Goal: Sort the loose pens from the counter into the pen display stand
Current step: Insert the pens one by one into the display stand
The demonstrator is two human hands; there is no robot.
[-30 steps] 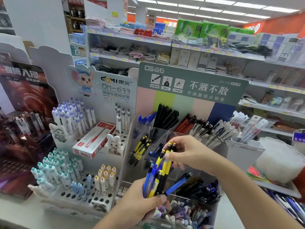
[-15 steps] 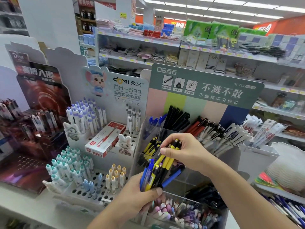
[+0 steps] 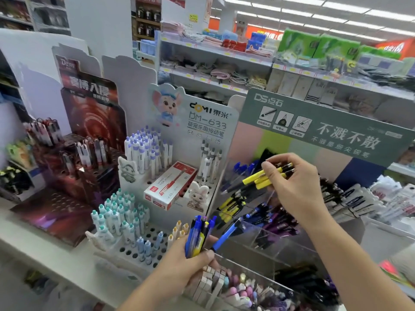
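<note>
The right hand (image 3: pixel 298 187) is raised over the clear pen display stand (image 3: pixel 267 245), its fingers (image 3: pixel 272 168) curled and pinching a small bunch of yellow pens (image 3: pixel 266 176). These pens lie nearly level, smooth yellow barrels pointing left, black ends tucked under the fingertips. The left hand (image 3: pixel 190 265) is lower, near the stand's front edge, its fingers and thumb wrapped closed around a bundle of blue and yellow pens (image 3: pixel 199 234) held upright. One blue pen (image 3: pixel 226 235) leans out of the bundle to the right.

The stand is transparent plastic with angled compartments. One compartment between the two hands holds yellow-and-black pens (image 3: pixel 231 205); beside it to the right lie dark blue and purple pens (image 3: pixel 274 221). A lower front bin holds pastel-coloured items, blurred. A grey-green header card (image 3: pixel 325 129) with white characters rises behind.

To the left stands a white pegboard stand (image 3: pixel 143 248) with round holes, filled with capped white pens (image 3: pixel 146 149) with purple, teal and yellow tops. A red and white box (image 3: pixel 170 187) rests on it. Everything sits on a pale tabletop (image 3: pixel 33 250).
</note>
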